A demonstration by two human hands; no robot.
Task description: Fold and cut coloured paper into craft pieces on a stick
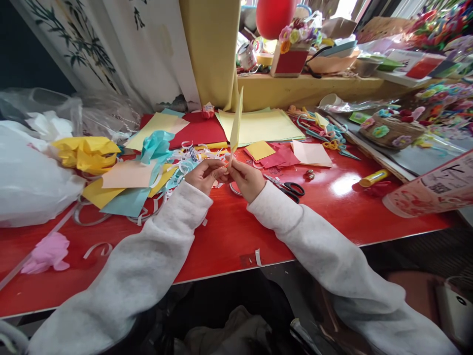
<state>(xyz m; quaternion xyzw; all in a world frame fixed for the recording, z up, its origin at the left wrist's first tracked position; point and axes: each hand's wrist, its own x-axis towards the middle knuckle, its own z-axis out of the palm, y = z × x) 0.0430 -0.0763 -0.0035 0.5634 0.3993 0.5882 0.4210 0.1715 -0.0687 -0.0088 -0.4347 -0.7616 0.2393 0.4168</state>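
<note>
A pale yellow sheet of paper (237, 118) stands upright, seen nearly edge-on, above the middle of the red table. My right hand (250, 180) pinches its lower end between thumb and fingers. My left hand (204, 175) is closed at the same lower end, its fingertips meeting those of my right hand. A small pinkish-orange bit shows between the fingertips; I cannot make out what it is. Black-handled scissors (292, 189) lie just right of my right hand. Paper scraps and curled strips (181, 165) lie beyond my left hand.
Stacked yellow sheets (262, 125), red squares (279, 155) and pink squares (312, 154) lie behind my hands. Crumpled yellow paper (86, 154) and a white plastic bag (33, 172) are at left. A patterned cup (428, 195) and a yellow tube (374, 178) are at right.
</note>
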